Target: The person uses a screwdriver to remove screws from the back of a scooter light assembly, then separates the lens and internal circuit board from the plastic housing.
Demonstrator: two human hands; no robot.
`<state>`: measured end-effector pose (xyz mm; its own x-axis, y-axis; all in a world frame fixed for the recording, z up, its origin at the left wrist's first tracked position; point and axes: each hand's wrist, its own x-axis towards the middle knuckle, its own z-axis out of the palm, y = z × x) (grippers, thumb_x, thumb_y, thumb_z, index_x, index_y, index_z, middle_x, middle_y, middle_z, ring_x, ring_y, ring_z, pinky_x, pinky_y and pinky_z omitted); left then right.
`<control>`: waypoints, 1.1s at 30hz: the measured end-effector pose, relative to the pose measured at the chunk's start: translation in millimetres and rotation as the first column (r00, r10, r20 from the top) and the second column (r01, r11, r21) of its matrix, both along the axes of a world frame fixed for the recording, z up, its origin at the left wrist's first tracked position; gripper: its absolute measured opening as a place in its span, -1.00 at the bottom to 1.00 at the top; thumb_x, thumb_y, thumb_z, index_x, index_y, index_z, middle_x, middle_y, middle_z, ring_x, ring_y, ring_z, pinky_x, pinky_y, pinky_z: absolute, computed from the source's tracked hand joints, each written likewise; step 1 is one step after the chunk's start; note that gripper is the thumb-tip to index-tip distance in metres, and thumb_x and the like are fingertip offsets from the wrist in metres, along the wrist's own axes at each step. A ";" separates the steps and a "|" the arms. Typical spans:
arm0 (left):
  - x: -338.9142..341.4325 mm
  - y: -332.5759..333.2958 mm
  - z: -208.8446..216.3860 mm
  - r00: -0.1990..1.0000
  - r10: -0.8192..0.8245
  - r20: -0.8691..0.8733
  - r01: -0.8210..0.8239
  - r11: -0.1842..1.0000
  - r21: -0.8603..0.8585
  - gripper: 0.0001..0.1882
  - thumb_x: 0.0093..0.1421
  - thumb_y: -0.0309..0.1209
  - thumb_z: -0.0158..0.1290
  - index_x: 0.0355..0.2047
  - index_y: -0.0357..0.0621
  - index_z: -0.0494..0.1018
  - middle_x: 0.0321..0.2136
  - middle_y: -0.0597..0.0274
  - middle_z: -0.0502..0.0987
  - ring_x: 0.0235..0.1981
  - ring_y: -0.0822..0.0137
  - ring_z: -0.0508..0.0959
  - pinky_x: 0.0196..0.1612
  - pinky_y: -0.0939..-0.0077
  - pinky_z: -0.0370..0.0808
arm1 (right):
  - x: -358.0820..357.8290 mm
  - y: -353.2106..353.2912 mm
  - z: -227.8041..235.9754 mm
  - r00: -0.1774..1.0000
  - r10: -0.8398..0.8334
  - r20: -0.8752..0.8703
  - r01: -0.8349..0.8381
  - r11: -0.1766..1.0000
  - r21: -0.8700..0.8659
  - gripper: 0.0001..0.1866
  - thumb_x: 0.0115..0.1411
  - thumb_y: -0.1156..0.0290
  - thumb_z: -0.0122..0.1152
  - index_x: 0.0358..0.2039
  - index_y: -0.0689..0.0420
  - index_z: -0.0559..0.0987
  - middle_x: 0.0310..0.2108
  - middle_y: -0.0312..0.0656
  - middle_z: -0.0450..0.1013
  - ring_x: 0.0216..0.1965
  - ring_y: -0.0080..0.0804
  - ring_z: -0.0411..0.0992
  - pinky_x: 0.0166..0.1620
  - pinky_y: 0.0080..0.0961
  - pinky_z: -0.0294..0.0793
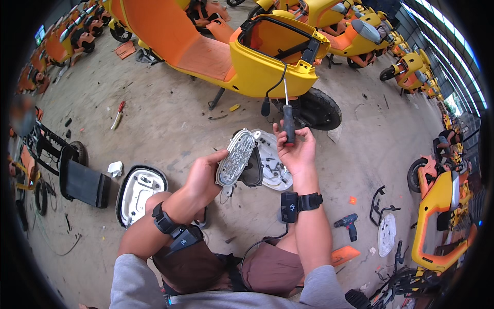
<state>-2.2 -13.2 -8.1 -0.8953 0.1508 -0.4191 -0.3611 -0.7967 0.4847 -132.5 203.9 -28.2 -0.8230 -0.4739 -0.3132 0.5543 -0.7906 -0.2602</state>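
Holding screwdriver (288, 117) and oval part (237, 157)

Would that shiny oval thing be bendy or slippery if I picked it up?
The oval thing in the left hand would probably feel stiff: held at one edge, it doesn't sag. It looks glossy, so it might be slippery. It likely wouldn't roll well, being long and flat.

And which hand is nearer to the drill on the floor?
Right. The right hand is ahead and left of the drill; the left hand is farther left.
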 end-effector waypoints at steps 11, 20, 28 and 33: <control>-6.6 -1.6 -2.7 0.991 0.049 -0.126 -0.028 0.987 0.161 -0.61 0.38 -0.32 -0.25 0.04 -0.35 0.36 -0.07 0.06 0.53 -0.10 0.28 0.55 0.02 0.43 0.44 | 55.2 19.9 55.8 0.745 0.028 -0.667 0.342 0.841 0.418 -0.40 -0.09 0.45 -0.03 0.05 0.36 0.36 -0.16 0.06 0.40 -0.36 -0.30 0.41 -0.32 -0.38 0.46; -7.2 -7.0 -1.5 0.976 0.126 -0.176 -0.090 0.976 0.200 -0.59 0.38 -0.30 -0.24 0.08 -0.34 0.32 -0.06 0.07 0.52 -0.10 0.29 0.55 0.01 0.40 0.44 | 109.3 26.7 56.4 0.562 -0.177 -0.808 0.702 0.618 0.353 -0.39 0.01 0.38 -0.01 0.12 0.23 0.18 -0.08 0.14 0.36 -0.30 -0.17 0.46 -0.29 -0.34 0.55; -1.3 -8.3 4.8 0.973 0.071 -0.218 -0.032 0.983 0.178 -0.56 0.34 -0.32 -0.18 0.19 -0.20 0.26 0.02 0.21 0.49 -0.05 0.39 0.52 0.03 0.47 0.41 | 118.9 25.1 45.9 0.383 -0.184 -0.906 0.872 0.394 0.289 -0.50 0.22 0.29 -0.09 0.13 0.24 0.19 -0.14 0.05 0.35 -0.27 -0.17 0.48 -0.19 -0.33 0.55; 0.6 -6.5 4.3 0.966 0.028 -0.258 -0.004 0.996 0.093 -0.53 0.33 -0.28 -0.16 0.21 -0.20 0.24 0.04 0.24 0.47 -0.04 0.41 0.51 0.00 0.53 0.40 | 120.3 25.2 41.8 0.296 -0.115 -0.948 0.907 0.344 0.242 -0.50 0.22 0.33 -0.04 0.12 0.26 0.18 -0.16 0.04 0.34 -0.27 -0.17 0.48 -0.18 -0.32 0.57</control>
